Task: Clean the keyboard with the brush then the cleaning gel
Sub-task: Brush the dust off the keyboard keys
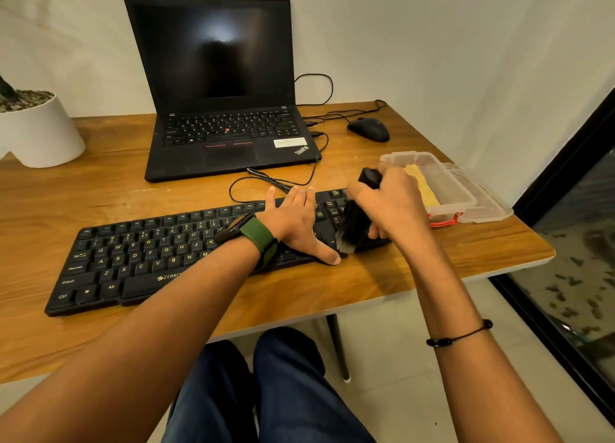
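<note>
A black keyboard [139, 253] with pale lettering lies slanted across the wooden table [116, 183]. My left hand [296, 221] rests flat on its right-centre keys, fingers spread, thumb at the front edge. My right hand [394, 206] grips a black brush [354, 224] by its handle. The brush's bristles point down onto the keyboard's right end, just right of my left thumb. Yellow cleaning gel [422, 186] lies in a clear plastic box [456, 193] to the right of my right hand.
An open black laptop [216, 86] stands behind the keyboard, cables trailing beside it. A black mouse [368, 129] lies at the back right. A white plant pot [36, 130] sits at the far left. The box's lid [489, 206] lies near the table's right edge.
</note>
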